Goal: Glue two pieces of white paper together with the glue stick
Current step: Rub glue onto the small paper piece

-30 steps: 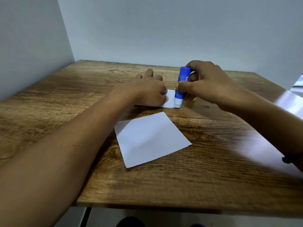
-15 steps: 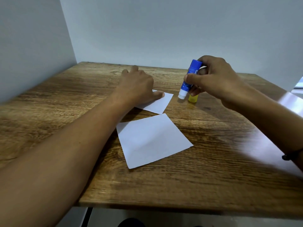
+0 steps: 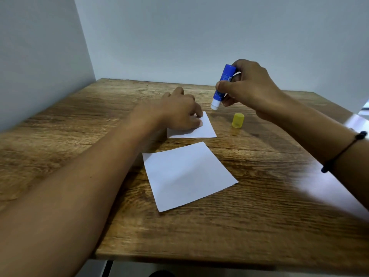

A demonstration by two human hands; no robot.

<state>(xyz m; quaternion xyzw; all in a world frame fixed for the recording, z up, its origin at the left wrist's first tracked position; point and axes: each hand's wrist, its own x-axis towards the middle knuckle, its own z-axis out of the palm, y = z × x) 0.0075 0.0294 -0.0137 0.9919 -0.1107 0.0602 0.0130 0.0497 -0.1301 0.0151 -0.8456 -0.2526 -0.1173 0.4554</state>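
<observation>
Two white paper pieces lie on the wooden table (image 3: 259, 216). The larger sheet (image 3: 187, 174) lies nearer me, uncovered. The smaller sheet (image 3: 201, 127) lies farther back, with my left hand (image 3: 179, 110) resting on its left part, fingers curled down on it. My right hand (image 3: 247, 86) holds the blue glue stick (image 3: 222, 86) tilted, its white tip pointing down, raised above the table just right of the smaller sheet. The stick does not touch the paper.
The yellow glue cap (image 3: 238, 120) stands on the table right of the smaller sheet, under my right hand. Grey walls close off the left and back. The table's front edge runs below the larger sheet.
My right hand lifted the glue stick off the smaller sheet and moved it up and to the right, uncovering the yellow cap. My left hand stayed on the sheet, which turned slightly.
</observation>
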